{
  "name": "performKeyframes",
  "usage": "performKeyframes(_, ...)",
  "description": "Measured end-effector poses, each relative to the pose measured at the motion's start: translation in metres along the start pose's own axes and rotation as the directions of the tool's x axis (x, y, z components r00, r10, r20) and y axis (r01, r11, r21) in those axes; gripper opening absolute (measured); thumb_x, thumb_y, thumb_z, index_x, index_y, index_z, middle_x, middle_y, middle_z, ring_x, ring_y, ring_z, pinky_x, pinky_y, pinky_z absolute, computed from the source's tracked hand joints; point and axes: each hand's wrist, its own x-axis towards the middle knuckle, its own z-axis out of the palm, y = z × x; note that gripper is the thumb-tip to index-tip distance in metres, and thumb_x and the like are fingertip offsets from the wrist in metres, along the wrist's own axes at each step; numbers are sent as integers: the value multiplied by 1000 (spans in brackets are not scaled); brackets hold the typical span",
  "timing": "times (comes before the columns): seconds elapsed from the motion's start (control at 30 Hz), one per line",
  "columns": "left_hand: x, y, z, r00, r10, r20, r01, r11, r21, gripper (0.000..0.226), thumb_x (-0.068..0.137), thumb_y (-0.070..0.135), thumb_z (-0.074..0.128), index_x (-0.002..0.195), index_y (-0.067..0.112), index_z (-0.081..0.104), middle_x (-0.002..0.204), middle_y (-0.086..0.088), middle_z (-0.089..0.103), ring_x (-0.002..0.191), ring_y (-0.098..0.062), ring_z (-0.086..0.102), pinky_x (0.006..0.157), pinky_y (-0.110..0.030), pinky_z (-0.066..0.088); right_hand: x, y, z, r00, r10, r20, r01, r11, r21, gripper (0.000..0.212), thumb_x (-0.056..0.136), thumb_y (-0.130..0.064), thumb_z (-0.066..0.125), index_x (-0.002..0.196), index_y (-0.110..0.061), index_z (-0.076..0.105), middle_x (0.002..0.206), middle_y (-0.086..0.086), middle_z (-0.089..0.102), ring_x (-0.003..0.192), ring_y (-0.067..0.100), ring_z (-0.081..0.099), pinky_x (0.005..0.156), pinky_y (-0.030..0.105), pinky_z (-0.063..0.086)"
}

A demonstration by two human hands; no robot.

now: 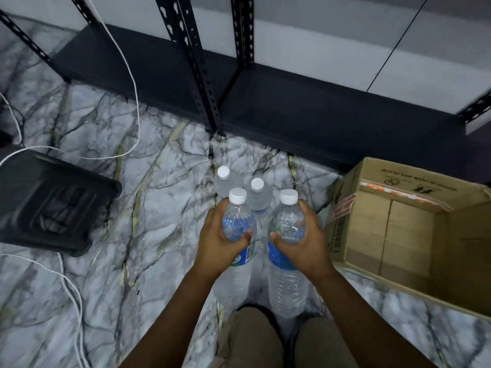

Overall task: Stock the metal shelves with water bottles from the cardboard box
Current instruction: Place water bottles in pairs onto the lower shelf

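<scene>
Bottles are the thing to be moved here. One water bottle (237,229) is held in the left hand (218,241), and another water bottle (288,235) is held in the right hand (303,241). Each bottle is gripped around its upper body, just under the white cap, with the thumb in front and the fingers curled round the far side. Both are kept upright above the floor.

The bottles look full, so they are likely to feel heavy for their size. The clear plastic is thin and ribbed, so it can be dented if it is squeezed hard. The smooth sides may slip a little. A hold round the middle or the shoulder is judged best, not by the cap.

Two more bottles (256,196) are stood on the marble floor (148,197), just behind the held ones.

The cardboard box (409,224) is set on the floor to the right, open, and no bottles can be seen inside it. The black metal shelves (305,112) are found along the far edge of the floor, and the low shelf is bare where it can be seen. A black crate (50,203) and white cables (132,102) are seen on the left.
</scene>
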Motion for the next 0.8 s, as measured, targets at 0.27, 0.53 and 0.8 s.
performKeyframes(0.27,2,62,-9,999,43,11,-44,998,35,69,67,33,75,131,36,47,117,18,56,108,2,56,87,-13,46,-1,-52,-40,995,-51,-85,55,998,42,77,65,-49,78,130,-51,37,129,-3,55,119,14,55,98,44,49)
performKeyframes(0.53,-2,116,0,994,99,36,-102,992,79,70,65,43,73,126,49,40,117,14,54,107,10,52,86,-8,42,-9,-92,-83,984,-102,-147,108,993,39,78,65,-47,77,133,-37,40,128,-2,55,119,14,54,98,46,49)
performKeyframes(0.8,3,169,34,983,165,81,-168,985,29,67,68,38,76,129,41,46,116,7,58,106,-6,59,89,-28,51,-17,-118,-142,951,-170,-256,188,981,44,75,71,-17,84,118,-56,40,119,-23,52,111,-8,53,90,10,44)
